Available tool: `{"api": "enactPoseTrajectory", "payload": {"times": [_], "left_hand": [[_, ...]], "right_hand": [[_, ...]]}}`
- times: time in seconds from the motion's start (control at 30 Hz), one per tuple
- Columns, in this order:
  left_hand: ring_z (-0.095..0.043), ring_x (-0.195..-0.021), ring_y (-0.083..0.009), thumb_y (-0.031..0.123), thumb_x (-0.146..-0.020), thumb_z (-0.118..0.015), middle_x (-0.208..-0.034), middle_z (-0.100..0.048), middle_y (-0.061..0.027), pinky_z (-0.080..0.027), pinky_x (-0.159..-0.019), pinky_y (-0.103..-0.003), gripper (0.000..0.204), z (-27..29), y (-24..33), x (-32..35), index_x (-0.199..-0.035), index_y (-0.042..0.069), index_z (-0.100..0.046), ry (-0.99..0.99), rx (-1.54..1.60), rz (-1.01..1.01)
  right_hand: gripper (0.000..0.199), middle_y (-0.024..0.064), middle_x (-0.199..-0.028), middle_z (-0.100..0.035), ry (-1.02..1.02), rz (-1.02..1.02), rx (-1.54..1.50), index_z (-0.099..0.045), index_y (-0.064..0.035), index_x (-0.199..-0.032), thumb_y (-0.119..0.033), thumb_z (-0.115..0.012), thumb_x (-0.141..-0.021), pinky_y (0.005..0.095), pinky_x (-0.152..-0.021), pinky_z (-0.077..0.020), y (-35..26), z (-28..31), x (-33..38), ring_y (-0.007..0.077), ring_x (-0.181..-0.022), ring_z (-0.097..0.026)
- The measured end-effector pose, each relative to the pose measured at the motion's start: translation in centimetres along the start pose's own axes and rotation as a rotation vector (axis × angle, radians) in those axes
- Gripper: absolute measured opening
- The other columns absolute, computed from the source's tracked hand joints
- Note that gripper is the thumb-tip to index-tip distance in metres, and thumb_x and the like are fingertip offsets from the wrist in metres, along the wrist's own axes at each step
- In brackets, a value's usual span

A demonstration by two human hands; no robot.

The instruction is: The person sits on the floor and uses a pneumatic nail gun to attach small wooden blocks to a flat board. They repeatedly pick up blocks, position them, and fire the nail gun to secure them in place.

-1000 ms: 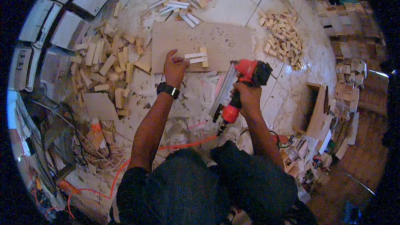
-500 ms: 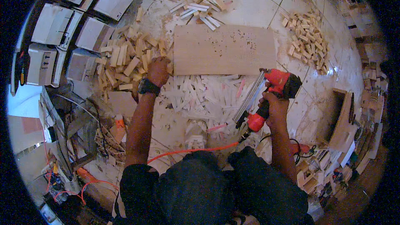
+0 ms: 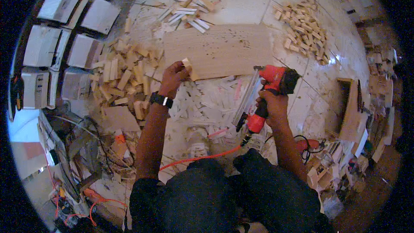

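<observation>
left hand point(image 3: 174, 75) gripping wood block point(image 3: 188, 65), right hand point(image 3: 271, 103) clutching nail gun point(image 3: 268, 89)

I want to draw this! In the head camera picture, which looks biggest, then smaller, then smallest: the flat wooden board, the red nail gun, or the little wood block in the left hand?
1. Flat wooden board, clearly the largest.
2. Red nail gun in the right hand.
3. Little wood block in the left hand, the smallest.
</observation>
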State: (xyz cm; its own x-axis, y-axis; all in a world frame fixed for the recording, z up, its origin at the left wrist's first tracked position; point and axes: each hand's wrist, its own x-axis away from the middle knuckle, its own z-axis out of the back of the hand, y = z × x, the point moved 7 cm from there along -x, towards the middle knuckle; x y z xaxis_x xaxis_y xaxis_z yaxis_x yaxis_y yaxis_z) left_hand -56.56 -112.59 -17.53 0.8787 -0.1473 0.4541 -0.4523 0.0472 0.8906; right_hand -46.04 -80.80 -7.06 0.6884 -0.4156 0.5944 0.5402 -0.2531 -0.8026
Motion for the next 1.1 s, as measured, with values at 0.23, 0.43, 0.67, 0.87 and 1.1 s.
{"api": "enactPoseTrajectory", "payload": {"times": [0.23,0.43,0.67,0.87,1.1], "left_hand": [[-0.066,-0.074,-0.0244,0.031,-0.068,-0.077,-0.083,-0.069,-0.0123,-0.053,-0.069,-0.035,0.039,-9.2,-0.9,-5.0,-0.092,0.002,-0.067,0.218,-0.666,-0.167],[-0.066,-0.07,-0.0268,0.034,-0.069,-0.075,-0.077,-0.068,-0.0139,-0.052,-0.067,-0.035,0.033,-9.3,-1.1,-4.7,-0.08,0.004,-0.067,0.254,-0.655,-0.021],[-0.062,-0.079,-0.0295,0.016,-0.082,-0.06,-0.089,-0.061,-0.0118,-0.051,-0.064,-0.041,0.02,-12.4,0.0,2.0,-0.098,0.005,-0.06,0.103,-1.037,-0.382],[-0.057,-0.081,-0.0348,0.02,-0.08,-0.059,-0.093,-0.054,-0.0143,-0.049,-0.067,-0.046,0.016,-12.8,-0.9,3.2,-0.091,0.009,-0.058,0.169,-1.111,-0.379],[-0.057,-0.093,-0.032,0.019,-0.073,-0.065,-0.095,-0.056,-0.0137,-0.049,-0.074,-0.044,0.021,-13.5,-1.4,2.9,-0.088,0.005,-0.06,-0.036,-1.223,-0.296]], "right_hand": [[0.03,0.0048,-0.07,-0.057,0.001,-0.045,-0.024,-0.059,-0.0034,-0.099,0.003,-0.063,-0.07,0.0304,-0.046,-0.0497,0.3,0.5,0.0,0.0153,-0.051,-0.056],[0.032,0.0047,-0.07,-0.058,0.01,-0.031,-0.016,-0.059,-0.0039,-0.102,0.004,-0.063,-0.071,0.0304,-0.046,-0.0498,0.7,1.0,-0.4,0.0156,-0.052,-0.057],[0.018,0.0067,-0.063,-0.057,-0.022,-0.013,-0.032,-0.053,-0.0043,-0.089,-0.003,-0.063,-0.074,0.0323,-0.042,-0.0498,0.6,1.1,-0.6,0.0176,-0.046,-0.056],[0.02,0.0061,-0.063,-0.057,-0.002,-0.019,-0.027,-0.054,-0.0044,-0.091,-0.002,-0.063,-0.073,0.0319,-0.042,-0.0494,0.7,1.2,-0.6,0.0172,-0.046,-0.055],[0.024,0.006,-0.063,-0.057,-0.025,-0.008,-0.032,-0.056,-0.0043,-0.097,-0.003,-0.063,-0.074,0.0308,-0.043,-0.0492,0.7,0.9,-0.7,0.0161,-0.047,-0.055]]}}
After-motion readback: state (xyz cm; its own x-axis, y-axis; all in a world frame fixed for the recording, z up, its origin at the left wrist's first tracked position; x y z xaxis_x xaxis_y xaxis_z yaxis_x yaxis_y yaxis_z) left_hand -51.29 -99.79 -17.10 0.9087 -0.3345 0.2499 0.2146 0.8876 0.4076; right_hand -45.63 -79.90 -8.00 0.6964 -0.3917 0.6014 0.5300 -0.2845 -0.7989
